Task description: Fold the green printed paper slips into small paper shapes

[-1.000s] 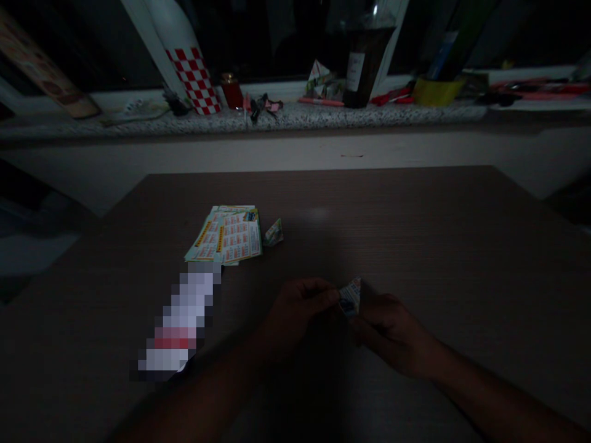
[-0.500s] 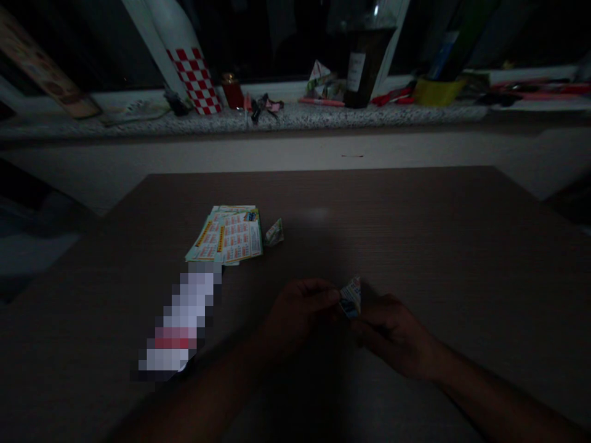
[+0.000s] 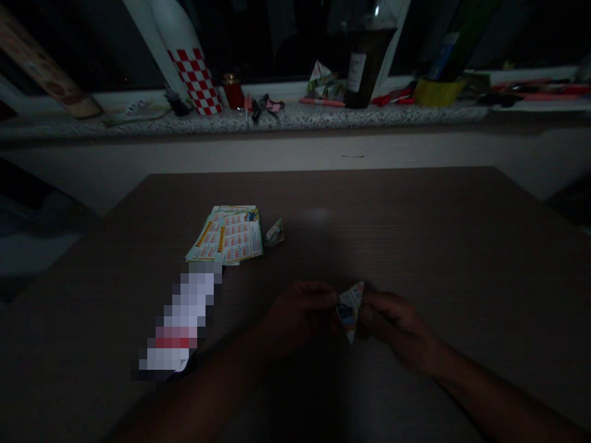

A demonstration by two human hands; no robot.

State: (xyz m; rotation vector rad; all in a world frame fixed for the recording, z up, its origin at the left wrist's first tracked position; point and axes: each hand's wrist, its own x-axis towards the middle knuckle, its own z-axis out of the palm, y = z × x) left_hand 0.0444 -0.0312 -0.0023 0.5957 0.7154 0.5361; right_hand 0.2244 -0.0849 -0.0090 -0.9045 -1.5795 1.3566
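Note:
A small folded piece of printed paper (image 3: 350, 311), pointed at top and bottom, is held between my two hands above the table. My left hand (image 3: 302, 311) pinches its left edge with the fingertips. From the other side, the thumb and fingers of my right hand (image 3: 399, 326) grip its right edge. Farther off, to the left, a second folded paper piece (image 3: 274, 233) rests on the table beside a stack of printed paper slips (image 3: 237, 237). The undersides of both hands are in deep shadow.
A blurred-out bright device (image 3: 184, 320) lies on the dark wooden table (image 3: 415, 227), left of my left forearm. Behind it, a granite windowsill (image 3: 295, 117) bears a red-checkered bottle (image 3: 196, 80), a dark labelled bottle (image 3: 364, 71), a yellow container (image 3: 438, 92) and a paper shape (image 3: 319, 77).
The folded paper has turned and now shows a lower point that was covered before. My right fingers have shifted from its bottom corner up to its right edge.

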